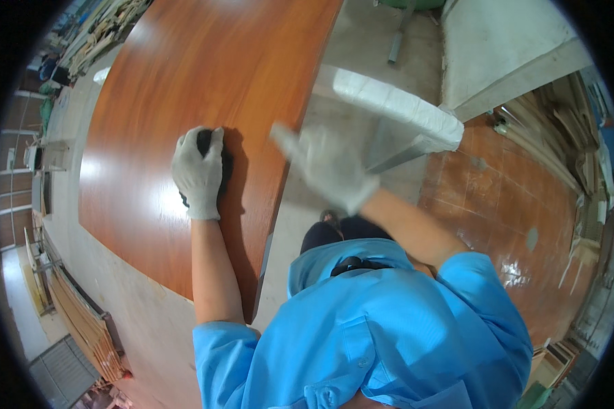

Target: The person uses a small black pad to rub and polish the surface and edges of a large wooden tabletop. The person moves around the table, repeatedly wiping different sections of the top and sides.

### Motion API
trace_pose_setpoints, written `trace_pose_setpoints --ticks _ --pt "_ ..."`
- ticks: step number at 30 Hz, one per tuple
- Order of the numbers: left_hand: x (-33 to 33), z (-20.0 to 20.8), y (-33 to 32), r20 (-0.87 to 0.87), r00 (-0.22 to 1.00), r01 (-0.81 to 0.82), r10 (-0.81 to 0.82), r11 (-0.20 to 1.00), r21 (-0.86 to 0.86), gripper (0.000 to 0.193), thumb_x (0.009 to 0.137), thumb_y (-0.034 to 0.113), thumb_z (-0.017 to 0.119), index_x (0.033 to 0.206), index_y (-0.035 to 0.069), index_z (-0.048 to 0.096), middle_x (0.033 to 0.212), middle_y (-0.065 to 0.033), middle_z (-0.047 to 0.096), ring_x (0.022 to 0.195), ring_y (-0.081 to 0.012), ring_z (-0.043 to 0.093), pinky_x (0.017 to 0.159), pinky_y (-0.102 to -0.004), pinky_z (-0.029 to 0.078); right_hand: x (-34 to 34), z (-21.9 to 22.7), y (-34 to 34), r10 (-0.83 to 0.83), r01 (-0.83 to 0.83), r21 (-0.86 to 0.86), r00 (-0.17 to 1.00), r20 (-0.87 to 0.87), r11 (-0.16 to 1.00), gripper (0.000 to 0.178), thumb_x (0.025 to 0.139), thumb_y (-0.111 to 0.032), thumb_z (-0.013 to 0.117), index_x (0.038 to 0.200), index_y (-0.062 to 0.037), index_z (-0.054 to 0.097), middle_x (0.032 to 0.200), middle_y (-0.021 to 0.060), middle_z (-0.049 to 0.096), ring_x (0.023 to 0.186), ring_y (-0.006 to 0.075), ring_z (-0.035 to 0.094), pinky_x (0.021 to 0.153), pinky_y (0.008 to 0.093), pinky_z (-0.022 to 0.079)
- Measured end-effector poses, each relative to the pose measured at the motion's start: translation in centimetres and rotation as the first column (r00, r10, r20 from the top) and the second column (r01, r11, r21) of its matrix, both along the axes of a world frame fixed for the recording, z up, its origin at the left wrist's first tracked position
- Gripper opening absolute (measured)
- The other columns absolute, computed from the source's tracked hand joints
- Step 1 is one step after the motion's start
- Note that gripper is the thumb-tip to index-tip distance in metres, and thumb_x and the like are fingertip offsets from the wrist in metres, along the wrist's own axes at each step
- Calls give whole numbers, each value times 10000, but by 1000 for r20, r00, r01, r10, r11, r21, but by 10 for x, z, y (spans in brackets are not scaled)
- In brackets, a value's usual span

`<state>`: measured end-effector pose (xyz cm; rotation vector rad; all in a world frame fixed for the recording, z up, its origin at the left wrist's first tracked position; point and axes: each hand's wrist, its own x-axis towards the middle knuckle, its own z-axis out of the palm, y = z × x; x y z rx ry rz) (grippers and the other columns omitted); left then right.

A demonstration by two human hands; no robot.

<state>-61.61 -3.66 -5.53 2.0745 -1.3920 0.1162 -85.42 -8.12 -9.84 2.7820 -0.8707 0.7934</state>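
Note:
My left hand (199,174), in a pale knit glove, rests on a glossy reddish-brown wood panel (205,61). Its fingers are curled, and something dark (204,143) shows between them; whether this is a held thing or the glove's dark palm is unclear. My right hand (331,163), gloved alike, is in the air beside the panel's right edge. One digit points toward the panel, while the other fingers are smeared by motion. I see nothing in that hand.
Right of the panel, a long piece wrapped in white plastic (396,105) juts out near a pale upright panel (505,48). Brown boards (552,129) are piled at the far right. More boards (82,320) lean at the lower left. Reddish tiles (498,204) cover the floor at right.

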Motion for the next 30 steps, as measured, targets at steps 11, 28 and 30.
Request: trace_pose_setpoints --ticks 11,28,30 --pt "2 -3 0 -1 1000 7 -7 1000 15 309 899 344 747 1033 65 738 1021 -139 720 923 -322 699 821 -397 542 -10 15 18 -10 10 33 1000 7 999 490 940 -126 576 1420 -37 537 829 74 629 721 217 635 573 344 533" --pt "-100 25 127 -479 349 936 -805 275 219 150 823 172 748 965 124 741 843 -68 700 760 -238 697 685 -361 564 -56 10 -16 -297 10 606 878 375 795 390 956 -202 620 1301 -19 620 1031 166 723 906 298 712 787 416 552" --pt "-76 35 142 -525 443 896 -727 384 224 155 861 141 751 1007 91 751 894 -60 717 793 -217 710 707 -346 573 -36 9 -26 -254 56 495 905 342 867 412 954 -193 616 1331 -27 607 959 160 710 833 284 701 762 403 552"
